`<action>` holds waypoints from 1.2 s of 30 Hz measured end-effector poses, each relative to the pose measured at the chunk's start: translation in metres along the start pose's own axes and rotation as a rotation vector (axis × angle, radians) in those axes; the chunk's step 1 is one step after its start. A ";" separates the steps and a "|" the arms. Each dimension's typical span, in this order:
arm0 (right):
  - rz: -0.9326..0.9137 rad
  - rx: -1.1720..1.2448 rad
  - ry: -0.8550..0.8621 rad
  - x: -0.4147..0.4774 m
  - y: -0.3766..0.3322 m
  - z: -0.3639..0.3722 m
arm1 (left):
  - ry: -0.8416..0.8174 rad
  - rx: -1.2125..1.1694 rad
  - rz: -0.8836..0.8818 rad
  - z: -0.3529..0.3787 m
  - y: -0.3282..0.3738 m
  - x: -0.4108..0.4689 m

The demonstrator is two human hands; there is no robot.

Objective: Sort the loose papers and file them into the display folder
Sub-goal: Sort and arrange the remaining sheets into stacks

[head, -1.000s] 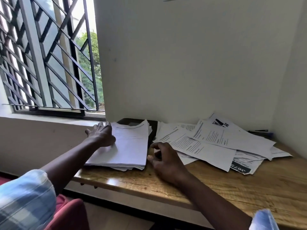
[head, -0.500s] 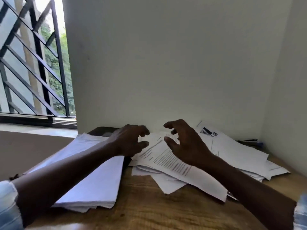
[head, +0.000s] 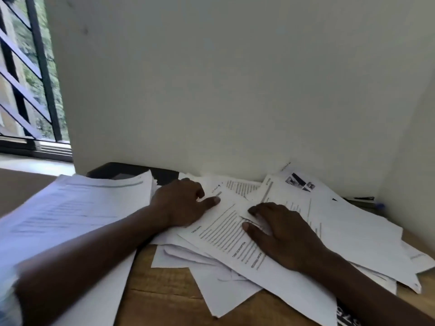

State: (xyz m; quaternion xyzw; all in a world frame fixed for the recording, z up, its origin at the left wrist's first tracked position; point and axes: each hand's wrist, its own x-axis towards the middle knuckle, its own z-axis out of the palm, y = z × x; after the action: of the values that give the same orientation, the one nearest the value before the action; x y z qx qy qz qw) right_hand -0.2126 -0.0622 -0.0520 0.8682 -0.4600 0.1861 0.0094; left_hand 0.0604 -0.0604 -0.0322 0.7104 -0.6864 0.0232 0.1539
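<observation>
Table: wood. Squared stack takes the left edge, probably kept apart so sorted sheets don't mix back in. Loose papers sprawl from the middle to the back right corner, overlapping, unsorted. Top sheet lies skewed toward the front edge. Dark cover at the back edge, under the stack: likely the display folder, nothing visibly filed. My right hand lies flat, fingers spread, pinning the top sheet against sliding. My left hand: thumb flat on that sheet, fingers curled at the pile's edge; can't tell if they pinch anything. Pen in the back right corner.
</observation>
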 end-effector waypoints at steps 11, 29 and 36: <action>-0.149 0.419 0.047 -0.003 -0.019 -0.013 | 0.058 -0.472 -0.002 0.002 -0.005 -0.002; 0.107 -0.267 -0.126 -0.009 0.006 -0.034 | -0.042 -0.596 0.067 0.000 0.000 -0.007; 0.230 -0.110 0.210 -0.012 0.009 -0.015 | -0.141 -0.747 0.160 -0.001 -0.004 -0.007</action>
State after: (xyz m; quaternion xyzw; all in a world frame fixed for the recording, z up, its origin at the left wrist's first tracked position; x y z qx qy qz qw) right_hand -0.2306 -0.0548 -0.0435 0.7837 -0.5623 0.2501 0.0838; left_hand 0.0639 -0.0533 -0.0339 0.5496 -0.7096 -0.2652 0.3522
